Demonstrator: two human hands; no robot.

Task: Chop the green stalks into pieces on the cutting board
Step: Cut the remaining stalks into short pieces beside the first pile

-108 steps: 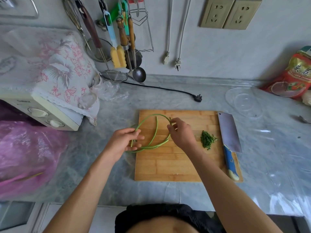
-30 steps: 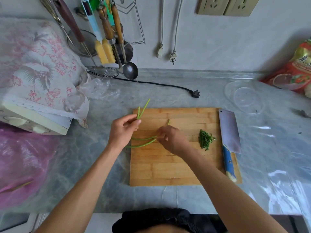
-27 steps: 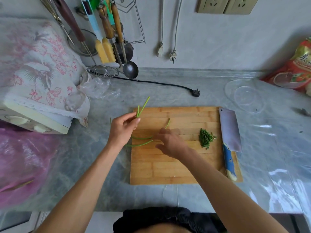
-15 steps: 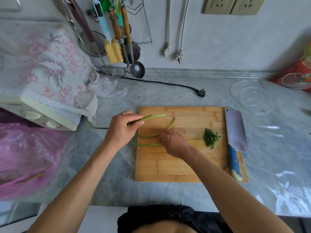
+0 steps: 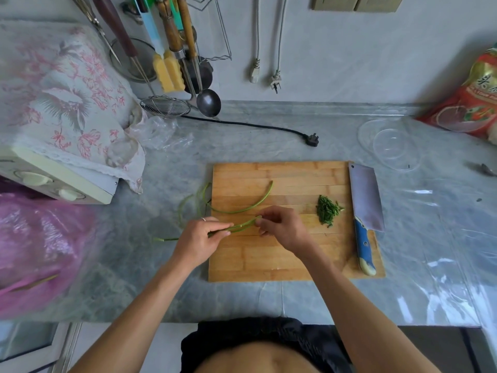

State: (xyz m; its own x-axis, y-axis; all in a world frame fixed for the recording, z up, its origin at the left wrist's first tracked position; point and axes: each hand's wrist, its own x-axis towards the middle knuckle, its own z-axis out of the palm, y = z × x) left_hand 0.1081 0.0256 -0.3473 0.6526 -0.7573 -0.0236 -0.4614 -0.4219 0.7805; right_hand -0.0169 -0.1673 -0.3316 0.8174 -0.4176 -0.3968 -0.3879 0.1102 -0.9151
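- Stalks [image 5: 242,226] are pinched by both hands, left [image 5: 197,242] and right [image 5: 282,227], over the cutting board [image 5: 282,254].
- Cleaver [image 5: 365,200] is laid at 3 o'clock, chopped pieces [image 5: 328,210] beside it.

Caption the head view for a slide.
Both hands hold green stalks over the cutting board; cleaver idle.

My counter [image 5: 242,146] is grey marble, running across the whole frame. At its centre lies the wooden cutting board [image 5: 282,259]. Left of the board's upper corner, looped green stalks [image 5: 192,200] trail onto the stone. A black power cord [image 5: 269,127] with its plug runs along the upper middle. A clear plastic lid [image 5: 390,146] sits at upper right, beside a red food bag [image 5: 468,109]. At left stand a cloth-covered appliance [image 5: 59,179] and a pink plastic bag [image 5: 35,246], with crumpled clear plastic [image 5: 164,133] nearby.
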